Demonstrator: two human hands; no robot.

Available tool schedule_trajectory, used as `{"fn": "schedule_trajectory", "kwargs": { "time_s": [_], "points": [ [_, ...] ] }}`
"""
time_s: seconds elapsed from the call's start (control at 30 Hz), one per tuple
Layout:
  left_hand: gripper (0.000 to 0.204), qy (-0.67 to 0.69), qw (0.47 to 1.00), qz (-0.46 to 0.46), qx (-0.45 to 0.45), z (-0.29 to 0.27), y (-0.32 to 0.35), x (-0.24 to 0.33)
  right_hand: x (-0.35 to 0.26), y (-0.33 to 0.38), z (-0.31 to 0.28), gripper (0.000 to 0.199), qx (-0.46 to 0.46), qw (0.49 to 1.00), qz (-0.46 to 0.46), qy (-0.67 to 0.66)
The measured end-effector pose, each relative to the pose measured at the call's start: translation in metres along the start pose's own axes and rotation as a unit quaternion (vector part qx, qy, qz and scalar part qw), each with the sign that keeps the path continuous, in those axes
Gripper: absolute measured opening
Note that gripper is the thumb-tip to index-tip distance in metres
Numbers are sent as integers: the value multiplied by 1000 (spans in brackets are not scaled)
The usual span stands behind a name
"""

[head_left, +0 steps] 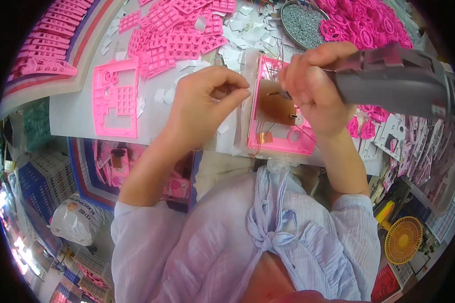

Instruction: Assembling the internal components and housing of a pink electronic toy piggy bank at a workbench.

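Observation:
My right hand [316, 93] is wrapped round a dark grey power screwdriver [389, 76], its tip pointing left at a flat brown circuit board [274, 105]. The board sits inside a bright pink plastic casing [287, 145], with thin wires running round it. Just left of the casing, my left hand [199, 103] is closed, thumb and forefinger pinched together; anything between them is too small to make out. Part of the casing's far right side is hidden behind my right hand.
A second pink casing [130, 130] lies at left. Beyond are a heap of pink grid panels [182, 45], white paper bits, a round dish of small screws [302, 24] and magenta ring-shaped parts [371, 25]. A blue-edged crate [81, 169] of pink parts stands below the table edge.

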State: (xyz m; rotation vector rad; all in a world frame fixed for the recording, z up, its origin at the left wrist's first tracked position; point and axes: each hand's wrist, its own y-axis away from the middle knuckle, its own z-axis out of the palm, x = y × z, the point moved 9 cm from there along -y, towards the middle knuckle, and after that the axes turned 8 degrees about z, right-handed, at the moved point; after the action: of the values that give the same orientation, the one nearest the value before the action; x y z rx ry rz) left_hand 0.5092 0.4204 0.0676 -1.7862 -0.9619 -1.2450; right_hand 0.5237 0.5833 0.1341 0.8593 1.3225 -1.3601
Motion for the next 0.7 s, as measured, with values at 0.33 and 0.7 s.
{"fn": "schedule_trajectory", "kwargs": {
  "time_s": [0.33, 0.7],
  "points": [
    [25, -232, 965, 108, -62, -1, 9, 11, 16, -5, 9, 13, -12, 997, -47, 67],
    [19, -170, 946, 276, 3, 29, 21, 27, -10, -4, 14, 16, -69, 997, -38, -27]
  ]
}}
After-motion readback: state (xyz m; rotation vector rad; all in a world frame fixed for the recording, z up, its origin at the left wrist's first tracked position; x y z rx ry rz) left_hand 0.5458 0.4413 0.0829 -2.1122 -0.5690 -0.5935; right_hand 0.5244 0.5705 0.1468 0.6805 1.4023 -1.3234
